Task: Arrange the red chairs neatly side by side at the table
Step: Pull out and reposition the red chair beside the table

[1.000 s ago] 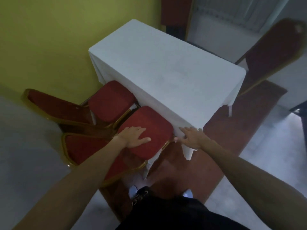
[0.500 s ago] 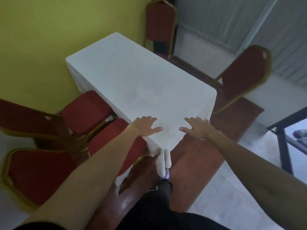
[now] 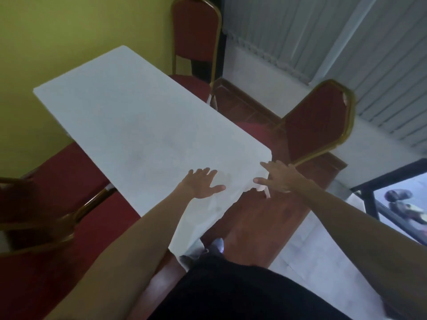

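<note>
Red chairs with gold metal frames stand round a table (image 3: 129,112) draped in white cloth. On its right, the far chair (image 3: 196,31) stands upright and the near right chair (image 3: 318,121) sits angled toward the corner. On the left, two red seats (image 3: 69,176) are cut off and blurred. The left hand (image 3: 201,184) lies open, fingers spread, on the cloth's near end. The right hand (image 3: 277,179) is open at the near right corner, possibly touching the cloth.

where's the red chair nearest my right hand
In the head view, the red chair stands right of the table, by its near corner, just beyond the right hand; a second red chair is farther back.
</note>
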